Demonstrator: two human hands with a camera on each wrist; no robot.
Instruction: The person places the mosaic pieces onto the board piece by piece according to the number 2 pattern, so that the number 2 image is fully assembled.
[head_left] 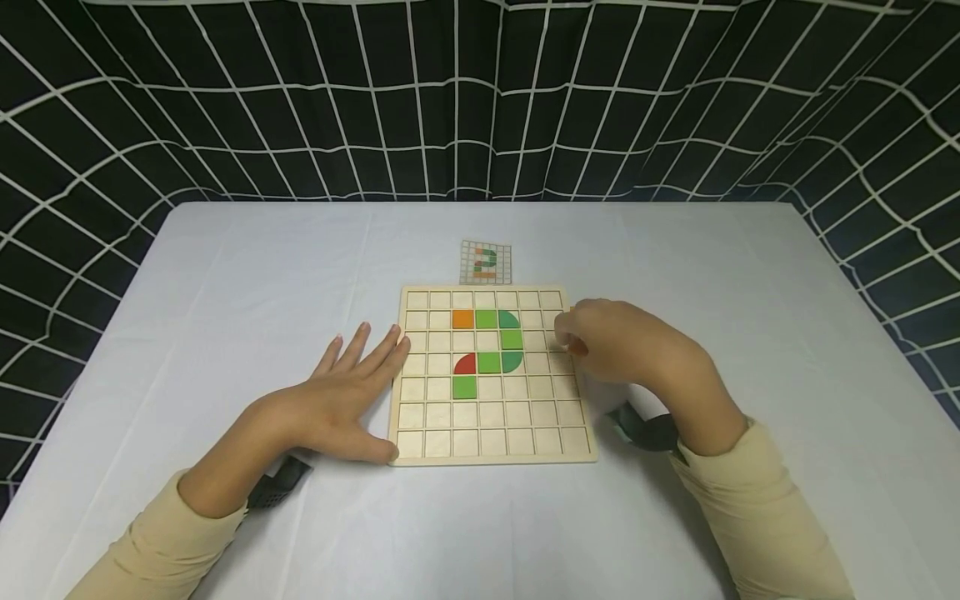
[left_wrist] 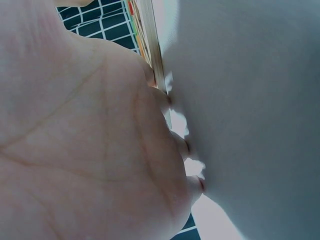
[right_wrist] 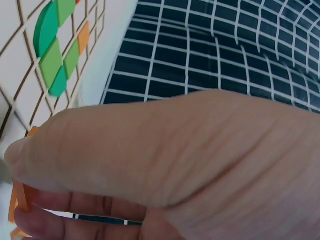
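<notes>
A wooden grid board (head_left: 495, 442) lies on the table. It carries an orange square tile (head_left: 462, 319), several light green squares (head_left: 487, 319), dark green quarter-round tiles (head_left: 512, 361) and a red quarter-round tile (head_left: 467, 364). My left hand (head_left: 341, 412) is spread flat, its thumb and fingertips touching the board's left edge; in the left wrist view the palm (left_wrist: 100, 135) hides most of it. At the board's right edge my right hand (head_left: 618, 337) holds orange tiles (right_wrist: 22, 197) between thumb and fingers. How many tiles it holds is hidden.
Beyond the board's far edge lies a small pattern card (head_left: 468, 250) showing a coloured figure like a 2. A white cloth covers the table (head_left: 300, 250). Dark curtains with a white grid (head_left: 420, 108) stand behind and at both sides.
</notes>
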